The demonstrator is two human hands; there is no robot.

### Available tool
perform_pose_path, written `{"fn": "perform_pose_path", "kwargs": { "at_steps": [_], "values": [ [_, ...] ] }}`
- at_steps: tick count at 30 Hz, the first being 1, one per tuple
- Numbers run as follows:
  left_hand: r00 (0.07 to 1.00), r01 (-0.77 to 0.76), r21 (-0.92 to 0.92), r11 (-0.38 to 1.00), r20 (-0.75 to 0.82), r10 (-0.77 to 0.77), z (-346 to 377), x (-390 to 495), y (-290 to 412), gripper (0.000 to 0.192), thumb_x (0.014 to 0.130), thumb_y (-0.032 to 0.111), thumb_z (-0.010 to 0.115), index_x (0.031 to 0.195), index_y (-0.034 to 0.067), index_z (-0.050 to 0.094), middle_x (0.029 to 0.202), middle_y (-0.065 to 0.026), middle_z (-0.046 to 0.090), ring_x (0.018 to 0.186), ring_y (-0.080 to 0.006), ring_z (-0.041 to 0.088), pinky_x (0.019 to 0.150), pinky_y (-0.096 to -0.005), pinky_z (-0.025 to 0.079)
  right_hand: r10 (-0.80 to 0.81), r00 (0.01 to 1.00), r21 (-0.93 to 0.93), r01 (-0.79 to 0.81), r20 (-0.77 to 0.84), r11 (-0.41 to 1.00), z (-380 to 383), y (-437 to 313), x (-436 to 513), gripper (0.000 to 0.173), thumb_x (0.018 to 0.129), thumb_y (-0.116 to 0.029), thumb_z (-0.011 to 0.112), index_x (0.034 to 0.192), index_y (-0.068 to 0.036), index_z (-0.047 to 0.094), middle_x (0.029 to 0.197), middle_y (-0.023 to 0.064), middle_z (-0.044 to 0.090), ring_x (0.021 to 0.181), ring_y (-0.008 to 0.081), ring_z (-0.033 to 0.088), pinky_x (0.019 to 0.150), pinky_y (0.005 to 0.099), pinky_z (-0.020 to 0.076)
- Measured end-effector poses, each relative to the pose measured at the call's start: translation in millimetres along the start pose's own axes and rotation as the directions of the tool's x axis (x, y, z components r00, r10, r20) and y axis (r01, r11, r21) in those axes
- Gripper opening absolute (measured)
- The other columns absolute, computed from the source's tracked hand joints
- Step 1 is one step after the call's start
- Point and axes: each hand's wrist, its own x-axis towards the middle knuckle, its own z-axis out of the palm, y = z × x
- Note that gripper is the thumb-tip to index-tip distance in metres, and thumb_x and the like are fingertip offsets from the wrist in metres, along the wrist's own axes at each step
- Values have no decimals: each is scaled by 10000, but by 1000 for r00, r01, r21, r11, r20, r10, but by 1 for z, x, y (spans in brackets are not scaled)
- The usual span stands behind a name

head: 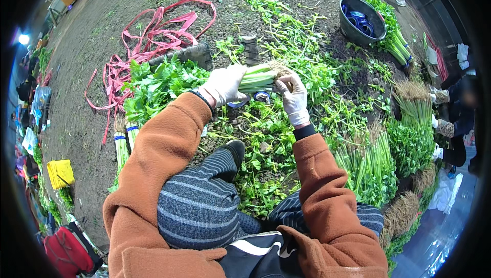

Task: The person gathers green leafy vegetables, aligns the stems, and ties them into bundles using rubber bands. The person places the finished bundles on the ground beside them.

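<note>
My left hand [225, 86], in a pale glove, is closed around a bunch of leafy green stalks [256, 77] that look like celery. The leaves spread to the left and the fibrous roots point right. At the root end is my right hand [293, 94], also gloved, with thumb and fingers bent at the roots; whether it pinches them is unclear. Just below the bunch, a roll of blue-and-white tape [262, 96] shows in part. Behind the bunch stands a dark ribbed cylindrical object [250, 49]. Tied bunches with blue bands [120, 145] lie left of my left sleeve.
Loose stalks and leaves [268, 132] litter the soil. Pink plastic strapping [165, 28] lies upper left. A black bucket [362, 21] holding blue items stands upper right beside banded bunches. Rooted bunches [368, 163] stand at right, near another person's gloved hands [441, 95]. A yellow container [60, 173] is left.
</note>
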Motion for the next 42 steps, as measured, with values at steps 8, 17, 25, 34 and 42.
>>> {"fn": "perform_pose_path", "kwargs": {
  "at_steps": [8, 17, 25, 34, 42],
  "values": [
    [952, -85, 419, 904, -234, 198, 21, -6, 2, 806, 565, 323, 858, 1238, 104, 472, 1125, -84, 542, 1111, -303, 520, 1024, -502, 355, -486, 874, -498, 428, 14, 754, 9, -65, 14, 286, 958, -235, 530, 1198, -94, 595, 1312, 173, 542, 1262, 335, 463, 1098, 443, 299],
    [955, 178, -326, 928, 284, -83, 4, 31, -34, 761, 660, 376, 843, 1233, 28, 485, 1152, -204, 610, 1067, -339, 595, 921, -388, 471, -127, 964, -818, 265, 233, 510, 38, -40, 50, 302, 965, -346, 492, 930, -137, 706, 933, 49, 696, 944, 250, 625, 1071, 538, 290],
    [979, 146, -143, 979, 162, -122, 11, 18, -23, 670, 604, 429, 853, 1103, 69, 589, 1017, -156, 669, 945, -301, 657, 834, -379, 508, -238, 940, -774, 337, 245, 536, 40, -25, 48, 291, 968, -304, 487, 876, -121, 693, 865, 58, 665, 879, 272, 606, 850, 414, 420],
    [986, 75, -36, 997, -150, -79, 30, 7, -15, 765, 526, 242, 893, 1155, 104, 482, 1068, -161, 530, 1000, -339, 575, 880, -391, 473, -245, 923, -697, 384, 296, 605, 37, -32, 52, 268, 927, -362, 547, 888, -117, 650, 904, 73, 602, 935, 289, 567, 1005, 527, 329],
    [999, 45, 104, 994, -16, -44, 14, 22, -14, 640, 550, 342, 840, 1089, 102, 593, 1029, -145, 632, 923, -330, 627, 851, -419, 502, -294, 931, -633, 364, 218, 683, 38, -29, 49, 233, 928, -275, 535, 877, -79, 650, 868, 103, 618, 892, 313, 558, 839, 428, 410]
  ]
}}
